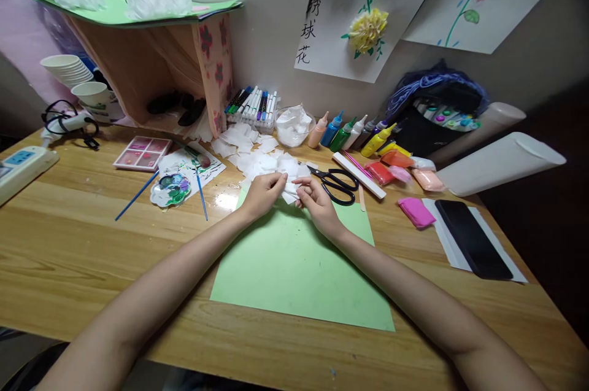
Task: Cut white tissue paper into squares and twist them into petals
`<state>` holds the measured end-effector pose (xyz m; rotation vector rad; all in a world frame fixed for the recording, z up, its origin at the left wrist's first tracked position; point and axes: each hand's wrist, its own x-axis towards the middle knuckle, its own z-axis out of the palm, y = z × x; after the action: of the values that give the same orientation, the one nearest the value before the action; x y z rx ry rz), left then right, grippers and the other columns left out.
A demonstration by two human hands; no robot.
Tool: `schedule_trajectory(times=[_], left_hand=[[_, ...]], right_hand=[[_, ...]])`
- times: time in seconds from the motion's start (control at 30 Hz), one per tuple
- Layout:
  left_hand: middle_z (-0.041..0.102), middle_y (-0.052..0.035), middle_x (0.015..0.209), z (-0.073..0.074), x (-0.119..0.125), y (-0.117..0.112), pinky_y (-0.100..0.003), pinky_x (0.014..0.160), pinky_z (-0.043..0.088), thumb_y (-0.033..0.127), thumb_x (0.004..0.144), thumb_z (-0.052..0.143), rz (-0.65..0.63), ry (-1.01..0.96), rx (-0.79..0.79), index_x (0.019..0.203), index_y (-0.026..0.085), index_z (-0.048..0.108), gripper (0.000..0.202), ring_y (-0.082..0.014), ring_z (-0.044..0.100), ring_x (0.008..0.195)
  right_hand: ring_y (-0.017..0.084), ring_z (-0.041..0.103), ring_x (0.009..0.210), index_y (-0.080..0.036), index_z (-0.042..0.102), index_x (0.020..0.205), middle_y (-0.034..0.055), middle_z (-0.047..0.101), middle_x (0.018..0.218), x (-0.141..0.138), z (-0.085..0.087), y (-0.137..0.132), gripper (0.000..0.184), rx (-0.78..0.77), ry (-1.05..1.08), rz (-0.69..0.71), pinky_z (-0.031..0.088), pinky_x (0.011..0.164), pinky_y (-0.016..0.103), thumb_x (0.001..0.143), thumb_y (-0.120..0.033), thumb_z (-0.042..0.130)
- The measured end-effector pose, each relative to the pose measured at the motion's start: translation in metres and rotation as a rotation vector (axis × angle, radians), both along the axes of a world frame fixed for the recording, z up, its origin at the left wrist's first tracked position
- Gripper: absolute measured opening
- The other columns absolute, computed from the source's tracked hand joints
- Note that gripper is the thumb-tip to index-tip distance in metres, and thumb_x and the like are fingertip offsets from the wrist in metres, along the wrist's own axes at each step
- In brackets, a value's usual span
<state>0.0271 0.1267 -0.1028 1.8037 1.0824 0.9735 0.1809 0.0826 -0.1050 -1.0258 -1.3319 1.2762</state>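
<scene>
Both my hands meet over the far edge of a sheet of green paper (304,268). My left hand (264,196) pinches a small piece of white tissue paper (289,192) between thumb and fingers. From the other side, my right hand (318,204) has its curled fingers on the same piece. Just beyond them lies a loose pile of white tissue paper pieces (246,144). Black-handled scissors (338,182) rest right of my right hand, their blades toward the pile.
Paint bottles (345,133), clay packets (380,173) and a phone (472,237) lie to the right. On the left are a paint palette (170,190), paintbrushes (137,196) and a power strip (27,164). A cardboard box (214,72) stands behind, topped with white tissue flowers (159,3).
</scene>
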Motion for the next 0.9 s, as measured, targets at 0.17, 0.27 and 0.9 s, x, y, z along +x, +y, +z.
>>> schedule_trajectory(times=[0.17, 0.27, 0.9], left_hand=[[0.025, 0.0038, 0.051, -0.001, -0.001, 0.000, -0.025, 0.050, 0.020, 0.045, 0.088, 0.040, 0.067, 0.017, 0.001, 0.052, 0.017, 0.029, 0.047, -0.0088, 0.026, 0.049], [0.029, 0.0031, 0.051, 0.001, -0.003, -0.002, -0.026, 0.052, 0.024, 0.039, 0.087, 0.040, 0.110, 0.062, 0.106, 0.050, 0.018, 0.027, 0.045, -0.0102, 0.031, 0.050], [0.055, -0.0031, 0.078, 0.010, -0.003, -0.008, -0.034, 0.078, 0.036, 0.039, 0.091, 0.041, -0.069, 0.134, 0.395, 0.076, 0.020, 0.049, 0.026, -0.0178, 0.048, 0.078]], right_hand=[[0.008, 0.042, 0.052, -0.020, 0.052, 0.098, -0.0055, 0.045, 0.061, 0.002, 0.001, 0.000, 0.018, 0.008, 0.077, -0.034, 0.031, 0.050, 0.021, 0.085, -0.032, 0.056], [0.007, 0.033, 0.046, -0.021, 0.050, 0.092, -0.0068, 0.040, 0.057, 0.005, -0.002, 0.001, 0.016, 0.015, 0.159, -0.061, 0.022, 0.044, 0.021, 0.082, -0.033, 0.057], [0.008, 0.036, 0.045, -0.020, 0.046, 0.093, -0.0080, 0.042, 0.051, 0.005, 0.000, 0.001, 0.017, 0.065, 0.116, -0.008, 0.026, 0.044, 0.021, 0.085, -0.034, 0.052]])
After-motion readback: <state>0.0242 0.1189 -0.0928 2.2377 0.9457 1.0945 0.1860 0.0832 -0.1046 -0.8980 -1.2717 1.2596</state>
